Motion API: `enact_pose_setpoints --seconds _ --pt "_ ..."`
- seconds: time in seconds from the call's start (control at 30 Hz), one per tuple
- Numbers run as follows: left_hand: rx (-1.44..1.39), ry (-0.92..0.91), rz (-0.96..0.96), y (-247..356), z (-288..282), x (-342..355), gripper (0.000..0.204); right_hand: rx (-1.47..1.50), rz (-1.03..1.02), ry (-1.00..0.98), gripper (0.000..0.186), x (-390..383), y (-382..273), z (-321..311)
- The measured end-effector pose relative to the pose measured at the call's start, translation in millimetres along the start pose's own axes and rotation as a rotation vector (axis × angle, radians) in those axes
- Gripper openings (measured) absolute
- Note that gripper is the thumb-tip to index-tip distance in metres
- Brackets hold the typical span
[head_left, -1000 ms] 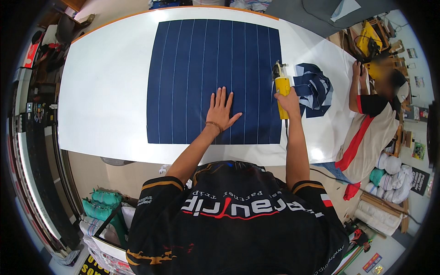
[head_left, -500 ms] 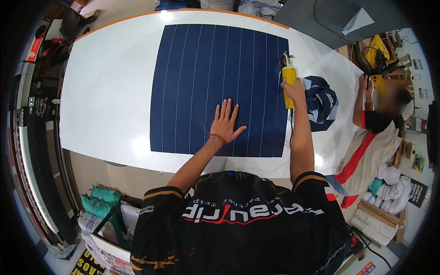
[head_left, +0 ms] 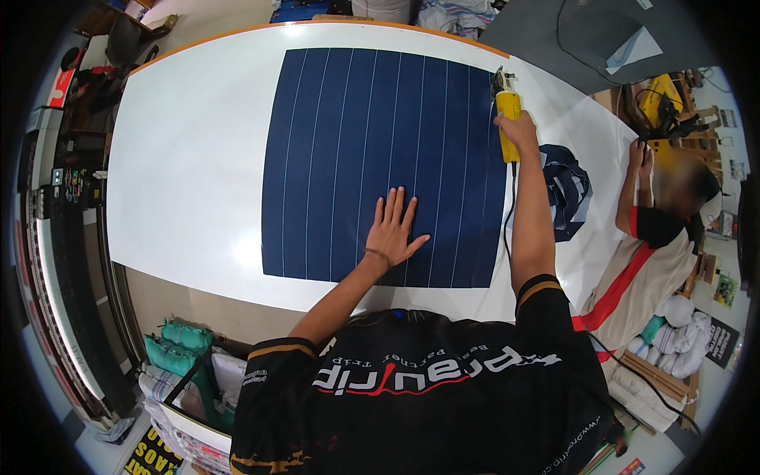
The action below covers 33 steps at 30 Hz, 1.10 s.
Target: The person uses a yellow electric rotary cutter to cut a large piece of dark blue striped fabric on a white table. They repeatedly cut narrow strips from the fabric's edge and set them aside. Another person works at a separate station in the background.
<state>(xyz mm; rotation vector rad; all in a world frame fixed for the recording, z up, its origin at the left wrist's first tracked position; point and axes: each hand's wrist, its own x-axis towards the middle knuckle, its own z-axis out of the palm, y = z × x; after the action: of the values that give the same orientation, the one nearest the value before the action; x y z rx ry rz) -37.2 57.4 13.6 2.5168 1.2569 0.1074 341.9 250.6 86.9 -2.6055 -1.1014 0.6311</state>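
A dark navy fabric panel with thin pale lengthwise lines lies flat on the white table. My left hand rests palm down on its near half, fingers spread. At the fabric's right edge, toward the far corner, my right hand is wrapped round the yellow body of a handheld electric fabric cutter. The cutter's metal head points away from me, and its dark cord trails back beside my right forearm. Bunched navy offcuts sit to the right of that forearm.
Another person stands at the table's right end, hands near its edge. A grey surface with a cable and a pale sheet adjoins the far right. Green bundles are at the lower left, beside a long machine.
My right hand and the cutter have moved farther away along the fabric's right edge. My left hand stays spread on the panel. The whole view has shifted slightly.
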Motion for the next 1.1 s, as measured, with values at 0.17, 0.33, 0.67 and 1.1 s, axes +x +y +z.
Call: enact_pose_setpoints --seconds 0.17,0.33,0.67,1.1 --pt "-0.010 0.014 0.007 -1.0 0.6 0.9 0.100 0.006 -0.005 -0.010 0.086 27.0 -6.1 0.7" --pt "-0.024 0.017 0.005 -0.9 1.1 0.5 0.100 0.009 -0.010 -0.045 0.086 44.2 -20.0 -5.2" --pt "-0.002 0.020 0.014 0.5 1.5 -1.9 0.099 0.215 -0.091 0.130 0.069 42.6 -6.2 -5.9" --pt "0.043 0.072 0.006 1.9 0.8 -0.8 0.099 1.381 0.079 -0.421 0.053 -285.1 135.6 -23.2"
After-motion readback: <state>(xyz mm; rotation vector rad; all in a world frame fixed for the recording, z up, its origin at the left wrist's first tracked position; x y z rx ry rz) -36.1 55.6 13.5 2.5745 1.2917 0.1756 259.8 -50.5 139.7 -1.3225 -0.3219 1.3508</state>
